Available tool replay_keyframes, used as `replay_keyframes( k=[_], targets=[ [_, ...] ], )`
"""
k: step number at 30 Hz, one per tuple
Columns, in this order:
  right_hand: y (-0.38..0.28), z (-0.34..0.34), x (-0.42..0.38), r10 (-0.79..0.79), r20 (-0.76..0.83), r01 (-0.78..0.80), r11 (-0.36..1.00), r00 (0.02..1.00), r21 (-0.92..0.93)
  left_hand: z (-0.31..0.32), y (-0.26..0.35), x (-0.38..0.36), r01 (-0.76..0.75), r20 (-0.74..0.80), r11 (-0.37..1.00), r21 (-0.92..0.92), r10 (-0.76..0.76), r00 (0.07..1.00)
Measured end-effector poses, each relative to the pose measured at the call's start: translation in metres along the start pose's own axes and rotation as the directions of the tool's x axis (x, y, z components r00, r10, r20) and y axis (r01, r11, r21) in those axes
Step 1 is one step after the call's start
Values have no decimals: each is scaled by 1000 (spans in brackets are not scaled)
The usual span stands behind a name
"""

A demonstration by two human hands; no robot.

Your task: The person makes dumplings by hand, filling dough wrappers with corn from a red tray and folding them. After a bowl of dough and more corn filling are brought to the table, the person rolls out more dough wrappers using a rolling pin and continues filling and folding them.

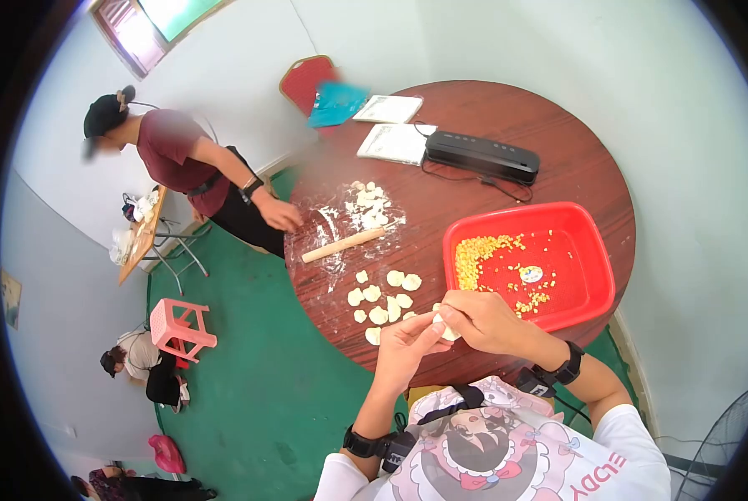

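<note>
Both of my hands meet over the near edge of the round table, closed on a small pale piece of dough (447,329). My left hand (409,344) supports it from the left with fingers bent around it. From the right, my right hand (484,321) pinches its upper edge. Whether filling is inside is hidden by the fingers. Several pale dough pieces (379,316) lie on the table just beyond my left hand. Right beyond my right hand is a red basin (595,288) with yellow corn kernels (476,259) along its left side and scattered on its bottom.
A rolling pin (344,245) lies on the floured wooden table (549,125), near more dough pieces (369,205). Farther back are a black device (482,155) with a cable and white packets (390,142). A co-worker (182,159) stands at the left edge. A pink stool (173,321) is on the floor.
</note>
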State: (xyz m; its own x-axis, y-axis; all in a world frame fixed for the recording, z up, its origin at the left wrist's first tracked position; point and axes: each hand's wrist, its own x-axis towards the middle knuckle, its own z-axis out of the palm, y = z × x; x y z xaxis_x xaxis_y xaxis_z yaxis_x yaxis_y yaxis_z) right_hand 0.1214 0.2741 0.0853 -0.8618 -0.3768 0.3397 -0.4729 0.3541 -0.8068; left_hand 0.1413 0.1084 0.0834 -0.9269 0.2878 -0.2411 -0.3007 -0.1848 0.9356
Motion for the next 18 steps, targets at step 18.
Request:
replay_keyframes(
  k=[18],
  targets=[
    [17,-23,-3,213,-140,-228,968,967,-103,-67,-37,18,66,-260,982,-179,-112,959]
  ],
)
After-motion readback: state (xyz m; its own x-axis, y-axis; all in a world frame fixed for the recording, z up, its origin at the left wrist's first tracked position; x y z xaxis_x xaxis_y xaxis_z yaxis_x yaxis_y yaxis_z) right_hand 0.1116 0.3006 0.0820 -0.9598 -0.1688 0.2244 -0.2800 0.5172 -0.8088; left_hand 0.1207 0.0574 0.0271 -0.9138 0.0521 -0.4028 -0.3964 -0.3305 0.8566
